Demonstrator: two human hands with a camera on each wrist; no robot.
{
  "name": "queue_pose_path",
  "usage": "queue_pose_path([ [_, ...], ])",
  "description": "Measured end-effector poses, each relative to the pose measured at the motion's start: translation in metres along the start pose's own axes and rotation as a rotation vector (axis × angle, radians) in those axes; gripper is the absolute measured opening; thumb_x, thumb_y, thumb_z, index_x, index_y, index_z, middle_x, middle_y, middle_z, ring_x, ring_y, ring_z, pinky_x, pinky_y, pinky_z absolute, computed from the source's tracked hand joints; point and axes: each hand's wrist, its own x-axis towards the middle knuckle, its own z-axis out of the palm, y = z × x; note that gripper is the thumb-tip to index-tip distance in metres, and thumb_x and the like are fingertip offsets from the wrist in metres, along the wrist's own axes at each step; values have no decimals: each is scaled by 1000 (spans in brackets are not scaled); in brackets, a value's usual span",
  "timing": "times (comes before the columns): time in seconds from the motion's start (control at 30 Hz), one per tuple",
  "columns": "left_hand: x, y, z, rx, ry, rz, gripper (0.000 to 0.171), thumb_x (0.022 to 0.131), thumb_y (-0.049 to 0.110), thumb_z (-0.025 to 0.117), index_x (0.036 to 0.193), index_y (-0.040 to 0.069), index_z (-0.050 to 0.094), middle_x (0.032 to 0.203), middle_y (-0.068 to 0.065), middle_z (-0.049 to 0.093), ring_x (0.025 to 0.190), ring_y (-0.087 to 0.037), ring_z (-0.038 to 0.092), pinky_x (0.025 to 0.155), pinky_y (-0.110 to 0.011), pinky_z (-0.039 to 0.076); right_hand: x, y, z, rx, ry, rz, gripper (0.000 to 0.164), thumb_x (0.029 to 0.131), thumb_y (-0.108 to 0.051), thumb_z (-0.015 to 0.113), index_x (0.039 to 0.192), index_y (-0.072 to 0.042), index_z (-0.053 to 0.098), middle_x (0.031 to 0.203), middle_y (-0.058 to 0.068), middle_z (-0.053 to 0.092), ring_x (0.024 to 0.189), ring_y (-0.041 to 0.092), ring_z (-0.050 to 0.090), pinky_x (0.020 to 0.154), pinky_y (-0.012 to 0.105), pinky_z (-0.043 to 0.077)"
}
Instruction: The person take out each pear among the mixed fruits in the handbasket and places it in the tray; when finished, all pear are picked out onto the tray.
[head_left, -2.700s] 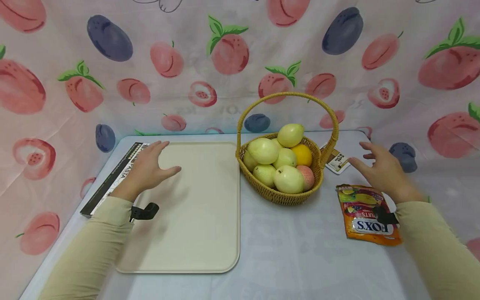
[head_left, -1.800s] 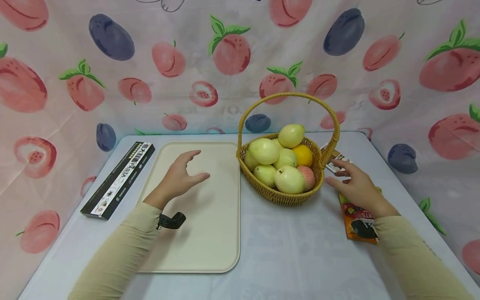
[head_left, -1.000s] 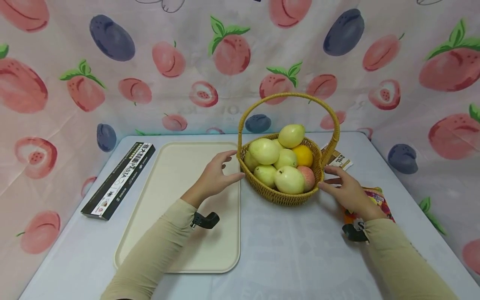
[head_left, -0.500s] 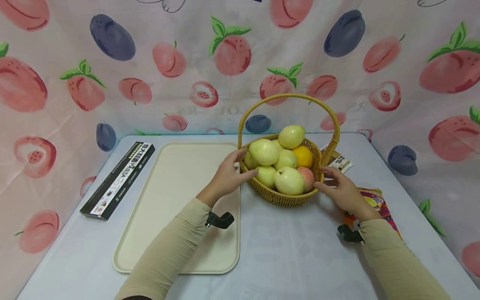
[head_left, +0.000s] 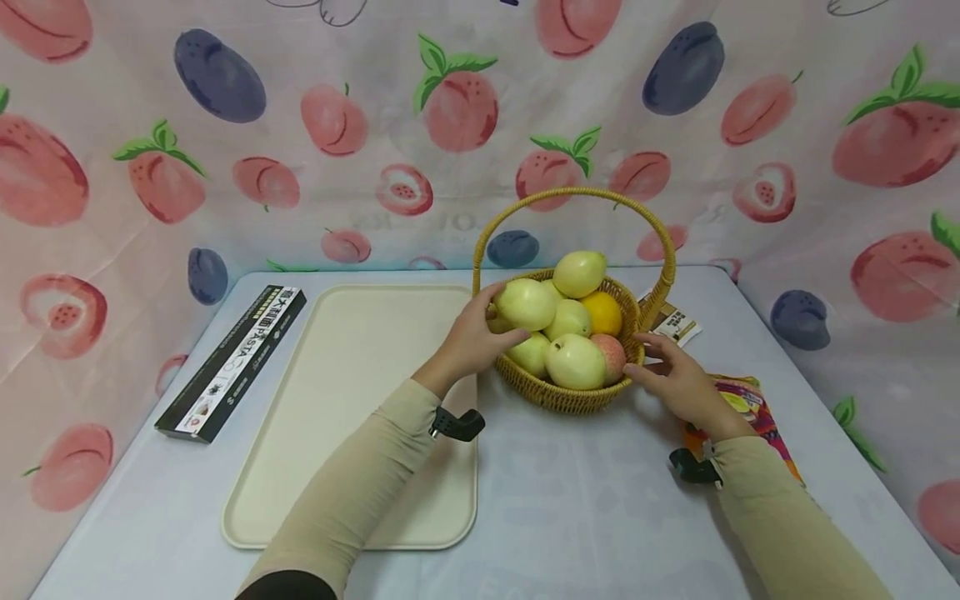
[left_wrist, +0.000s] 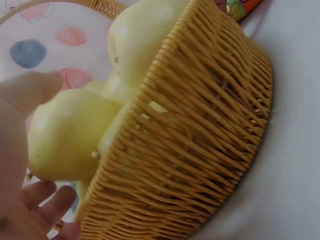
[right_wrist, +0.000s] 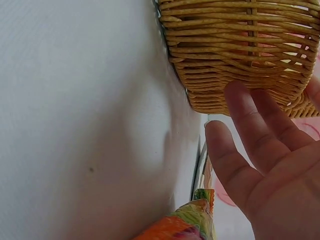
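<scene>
Nine fruits [head_left: 575, 362] in view, one wicker basket [head_left: 567, 402].
Seven fruits are pale yellow-green; the others are one orange [head_left: 603, 313] and one peach [head_left: 612, 360]. Also counted: one beige tray [head_left: 360, 367], one pasta box [head_left: 232, 364], one colourful pouch [head_left: 748, 402], one small printed packet [head_left: 677, 324], two wrist cameras [head_left: 460, 425], one left hand [head_left: 468, 340], one right hand [head_left: 678, 383].

The box [head_left: 232, 362] lies left of 1 tray [head_left: 352, 350], the basket [head_left: 567, 402] of fruit [head_left: 567, 321] right, the pouch [head_left: 753, 408] farther right.

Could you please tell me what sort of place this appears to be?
Probably an indoor recording set-up, though nothing beyond it shows: a basket stands on a table before a fruit-print cloth, and wrist cameras are being worn.
</scene>
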Motion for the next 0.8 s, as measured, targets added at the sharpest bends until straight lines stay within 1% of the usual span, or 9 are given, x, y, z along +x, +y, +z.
queue_pose_path([
  [0.1, 6, 2, 0, 14, -1, 2, 82, 90, 33, 75, 156, 13, 31, 154, -9, 38, 132, -29, 46, 101, -43, 46, 0, 0, 1, 10, -4, 3, 70, 100, -40, 62, 154, -7, 32, 150, 29, 37, 122, 48, 51, 93, 58, 50],
  [0.27, 14, 6, 4, 43, -1, 27, 81, 92, 34, 74, 156, 11, 31, 155, -11, 36, 137, -27, 40, 107, -43, 40, 1, -1, 2, 14, -5, 13, 70, 100, -40, 61, 155, -9, 31, 151, 29, 34, 123, 49, 49, 95, 60, 48],
  [0.33, 18, 7, 5, 46, 10, 41, 80, 92, 34, 74, 156, 11, 33, 154, -11, 38, 136, -27, 41, 107, -43, 41, 2, -1, 2, 14, -3, 12, 70, 100, -41, 61, 155, -9, 31, 152, 29, 34, 123, 49, 49, 95, 60, 47],
  [0.47, 25, 6, 9, 12, 32, 47, 76, 93, 35, 72, 155, 14, 35, 152, -10, 41, 130, -26, 47, 101, -43, 46, 2, 0, 2, 17, -4, 10, 69, 101, -40, 60, 155, -9, 30, 152, 30, 33, 123, 50, 49, 95, 61, 47],
  [0.57, 28, 5, 12, -34, 53, 22, 76, 94, 36, 71, 157, 19, 32, 151, -9, 42, 125, -26, 52, 96, -43, 49, 2, 1, 3, 30, -10, 11, 69, 101, -39, 60, 156, -9, 30, 151, 30, 33, 123, 49, 49, 96, 61, 47],
  [0.7, 29, 2, 15, -110, 90, -35, 84, 92, 37, 73, 159, 23, 25, 151, -8, 42, 122, -27, 53, 95, -45, 50, 1, 1, 3, 48, -16, 16, 69, 101, -40, 61, 156, -11, 30, 151, 30, 33, 124, 49, 49, 96, 60, 47],
  [0.8, 29, 0, 18, -150, 115, -59, 88, 89, 38, 77, 158, 20, 25, 149, -8, 42, 124, -25, 52, 98, -43, 48, 0, 2, 3, 47, -13, 23, 70, 101, -41, 60, 157, -12, 29, 153, 29, 31, 124, 50, 48, 95, 60, 47],
])
